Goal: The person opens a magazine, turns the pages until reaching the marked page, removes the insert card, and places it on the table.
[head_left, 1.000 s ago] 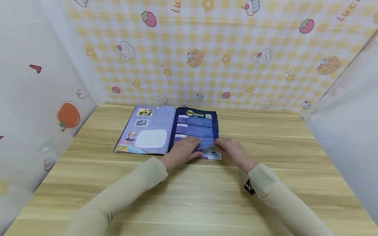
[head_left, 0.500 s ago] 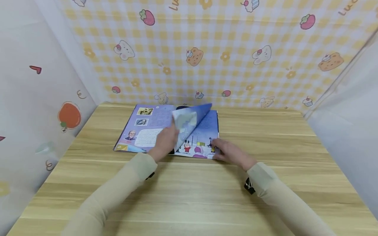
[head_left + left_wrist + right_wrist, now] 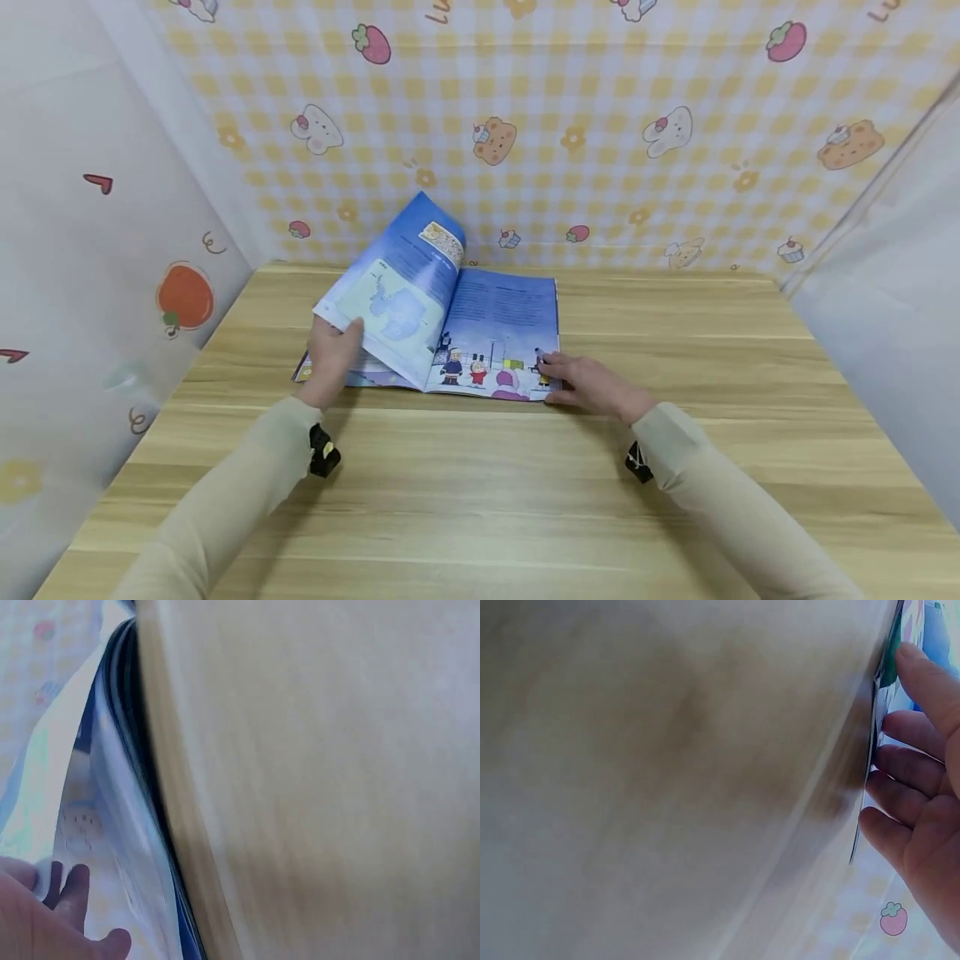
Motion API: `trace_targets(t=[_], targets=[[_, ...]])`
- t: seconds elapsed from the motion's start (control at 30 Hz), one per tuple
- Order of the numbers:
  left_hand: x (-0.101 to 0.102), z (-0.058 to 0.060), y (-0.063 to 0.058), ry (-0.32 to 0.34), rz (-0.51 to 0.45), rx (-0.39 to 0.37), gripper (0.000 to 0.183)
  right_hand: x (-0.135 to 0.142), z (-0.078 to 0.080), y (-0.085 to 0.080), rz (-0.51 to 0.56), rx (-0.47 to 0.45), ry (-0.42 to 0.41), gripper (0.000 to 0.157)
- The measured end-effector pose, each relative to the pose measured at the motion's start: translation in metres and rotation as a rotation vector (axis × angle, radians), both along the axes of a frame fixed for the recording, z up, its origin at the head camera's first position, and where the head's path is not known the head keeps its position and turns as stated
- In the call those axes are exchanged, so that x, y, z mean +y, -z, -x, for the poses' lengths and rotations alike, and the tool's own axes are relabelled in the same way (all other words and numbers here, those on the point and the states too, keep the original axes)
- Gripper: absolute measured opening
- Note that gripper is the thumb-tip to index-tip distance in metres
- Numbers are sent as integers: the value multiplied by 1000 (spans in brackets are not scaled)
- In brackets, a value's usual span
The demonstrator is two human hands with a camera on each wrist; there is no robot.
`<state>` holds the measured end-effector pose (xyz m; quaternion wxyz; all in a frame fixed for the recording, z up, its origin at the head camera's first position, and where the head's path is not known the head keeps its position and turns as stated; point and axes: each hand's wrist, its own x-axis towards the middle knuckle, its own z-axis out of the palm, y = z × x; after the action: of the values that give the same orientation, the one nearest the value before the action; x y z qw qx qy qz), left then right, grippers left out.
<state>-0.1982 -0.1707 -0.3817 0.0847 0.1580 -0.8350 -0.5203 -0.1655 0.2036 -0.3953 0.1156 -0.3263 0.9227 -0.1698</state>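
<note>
An open magazine (image 3: 501,321) lies at the back of the table, its right page showing cartoon figures in snow under blue text. My left hand (image 3: 331,358) pinches the lower outer corner of a lifted page (image 3: 401,304), printed with a pale map, which stands tilted over the left side and covers most of it. In the left wrist view, thumb and fingers meet on either side of that page (image 3: 56,757). My right hand (image 3: 597,387) rests at the magazine's lower right edge; in the right wrist view its fingers (image 3: 909,769) lie loosely bent along the edge.
The wooden table (image 3: 480,492) stretches in front of the magazine and to both sides. A checked cloth (image 3: 600,183) with cartoon prints hangs close behind it. White printed sheets (image 3: 97,275) close off the sides. A black device (image 3: 323,452) is worn at the left wrist.
My left hand has taken hold of the right-hand page, lifted it and swung it over to the left. A snow scene now shows on the right. The right hand stays at the edge.
</note>
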Motion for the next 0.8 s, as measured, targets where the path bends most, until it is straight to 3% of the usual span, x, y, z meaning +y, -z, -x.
trace_targets(t=[0.1,0.2,0.27,0.37,0.47,0.6,0.7,0.8], targets=[[-13,-3,-2,-36,-30,0,64,0,1,-2,5,-4,-7,49],[-26,-8,-1,-5,132,-63,76,-1,2,-2,-7,8,-17,46],[-34,-10,4,89,338,-70,76,-1,2,-2,-18,33,-27,43],[-39,-13,11,276,726,-74,65,-2,1,-2,-20,106,-60,35],[-35,-16,14,448,997,-102,54,-4,-1,0,2,192,-103,25],[-26,-18,12,557,1153,-179,50,-6,-4,2,29,263,-125,5],[-18,-15,7,579,1227,-204,45,-7,-6,2,49,276,-94,11],[-2,-13,4,607,1227,-157,41,-7,-8,1,73,282,-59,12]])
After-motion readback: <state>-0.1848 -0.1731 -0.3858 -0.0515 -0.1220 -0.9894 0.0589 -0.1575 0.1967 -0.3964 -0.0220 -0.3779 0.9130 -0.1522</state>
